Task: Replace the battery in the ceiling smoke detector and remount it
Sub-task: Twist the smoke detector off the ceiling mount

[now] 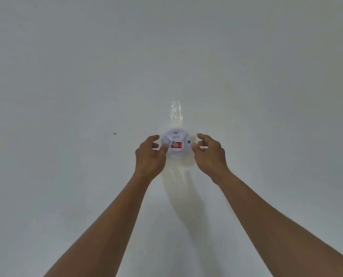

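A round white detector with a red label sat on the ceiling. Left hand gripped its edge; right hand, fingers curled, touched the other side.

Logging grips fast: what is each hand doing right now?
Left hand: thumb on the smoke detector rim, grip unclear.
Right hand: fingers curled beside it, contact cannot be told.
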